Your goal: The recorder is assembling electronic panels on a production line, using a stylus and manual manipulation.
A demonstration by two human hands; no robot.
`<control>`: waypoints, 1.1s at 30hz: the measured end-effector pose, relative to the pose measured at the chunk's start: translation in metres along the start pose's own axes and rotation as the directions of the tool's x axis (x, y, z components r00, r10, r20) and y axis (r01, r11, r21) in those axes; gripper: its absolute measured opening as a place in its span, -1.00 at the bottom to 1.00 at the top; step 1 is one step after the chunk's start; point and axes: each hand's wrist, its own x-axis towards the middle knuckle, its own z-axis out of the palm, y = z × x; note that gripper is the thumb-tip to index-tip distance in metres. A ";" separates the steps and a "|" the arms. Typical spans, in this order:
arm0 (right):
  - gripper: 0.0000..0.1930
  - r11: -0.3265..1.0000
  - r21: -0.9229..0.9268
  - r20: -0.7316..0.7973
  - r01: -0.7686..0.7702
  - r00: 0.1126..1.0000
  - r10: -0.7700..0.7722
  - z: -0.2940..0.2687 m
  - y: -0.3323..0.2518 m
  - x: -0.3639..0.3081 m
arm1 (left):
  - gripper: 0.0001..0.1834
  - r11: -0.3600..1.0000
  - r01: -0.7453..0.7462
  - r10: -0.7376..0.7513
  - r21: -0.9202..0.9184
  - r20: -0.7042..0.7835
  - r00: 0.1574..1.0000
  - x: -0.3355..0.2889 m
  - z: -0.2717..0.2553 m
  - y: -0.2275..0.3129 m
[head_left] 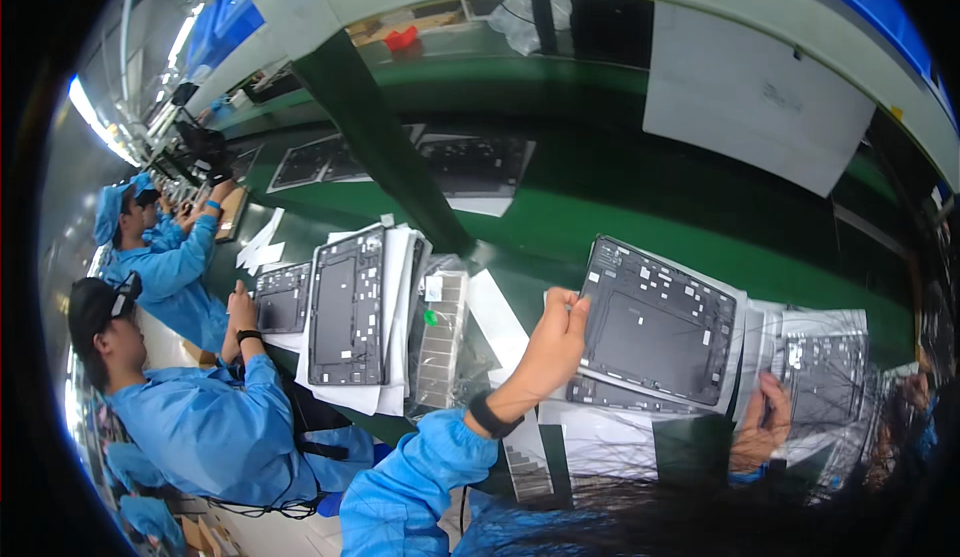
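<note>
While the left hand [558,342] pinches the left edge of a dark rectangular panel [652,332], lying above another panel [622,397] on the green tabletop [550,269], the head view shows the right hand [762,429] just beyond its right side, half-curled; whether that grip holds anything, I cannot tell.

I read dark grey on the large panel [655,327], dotted with small white patches, and the same scheme on the second panel [345,307]. White sheets [610,447] stand out on my screen against the green surface [590,197]. The long pack [438,347] shows me pale beige blocks ruled by darker lines, with a bright green sticker [430,318]. I see light blue on the wearer's sleeve [425,472], black on the wristband [492,417], red on a small object [400,39], and pale grey on the big board [755,97]
</note>
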 end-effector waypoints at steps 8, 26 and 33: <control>-0.82 0.984 0.050 0.102 -0.168 0.981 0.163 0.002 0.016 -0.014 | -0.77 0.998 -0.025 0.014 -0.063 -0.172 0.985 0.206 -0.048 -0.032; -0.73 0.788 0.313 0.430 -0.531 0.819 0.381 0.004 -0.081 -0.031 | 0.03 0.774 -0.276 -0.030 0.570 0.468 0.883 -0.078 -0.076 0.036; -0.77 0.921 0.115 0.811 -0.373 0.571 0.130 0.043 -0.121 -0.073 | 0.30 0.722 -0.229 -0.065 0.652 0.394 0.917 -0.170 -0.068 -0.006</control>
